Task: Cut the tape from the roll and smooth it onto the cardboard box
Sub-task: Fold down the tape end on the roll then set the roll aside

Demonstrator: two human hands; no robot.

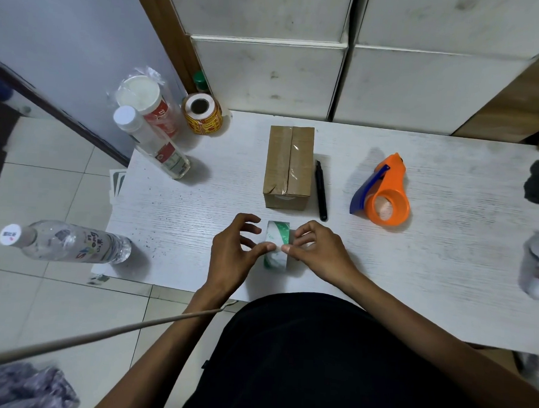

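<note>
Beyond my hands the room is pale tiled floor [40, 164] on my left, a blue-grey wall [67, 27] with a dark wooden frame, and a stack of scuffed white blocks [333, 66] straight ahead. Under my hands lies the desk [448, 246], white with a streaky wood grain, specked dark near my left wrist.

Just past my fingertips sits the cardboard box [289, 167], brown, its long axis running straight away from me, with a strip of clear tape already shining along its top seam. A black marker [321, 191] lies touching its right side, parallel to it. Further to the right of my right hand rests an orange tape dispenser [385, 195] with a blue guard, nose pointing away from me.

Off my left hand a clear water bottle [70, 243] leans over the desk's near left corner, coloured lettering on its label that I cannot read. Ahead and left stand another clear bottle [153, 143], a white-lidded tub with a red label [148, 101] — writing too blurred to read — and a yellow-and-red sticker roll [202, 114].

The tape roll [277, 247], white with green print, stands on edge on the desk between my hands, its hole facing sideways. My left hand [233, 255] and right hand [315, 254] meet over it — thumbs and forefingers pinched at the tape on its top, other fingers spread loose.
</note>
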